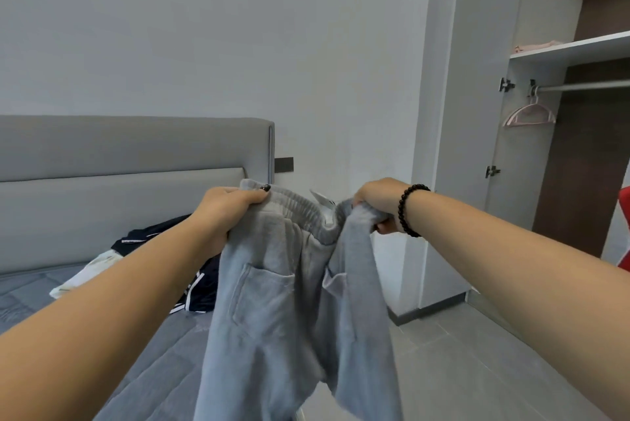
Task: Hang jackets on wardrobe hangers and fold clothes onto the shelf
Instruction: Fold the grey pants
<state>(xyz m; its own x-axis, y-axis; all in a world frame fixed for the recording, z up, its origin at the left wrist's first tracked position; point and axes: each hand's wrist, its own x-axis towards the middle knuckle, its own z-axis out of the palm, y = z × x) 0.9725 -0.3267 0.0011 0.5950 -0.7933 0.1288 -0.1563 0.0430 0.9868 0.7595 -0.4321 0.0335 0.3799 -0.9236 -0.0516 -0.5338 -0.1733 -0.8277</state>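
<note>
- Grey sweatpants [272, 301] are being gripped at the waistband by left hand [226, 212] and right hand [378, 204], both clamped.
- Legs are hanging straight below; shelf [572, 49] is lying up-right, right hand nearer.

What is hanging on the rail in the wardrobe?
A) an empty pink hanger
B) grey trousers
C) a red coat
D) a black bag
A: an empty pink plastic hanger hangs from the metal wardrobe rail, with no clothes on it.
</note>
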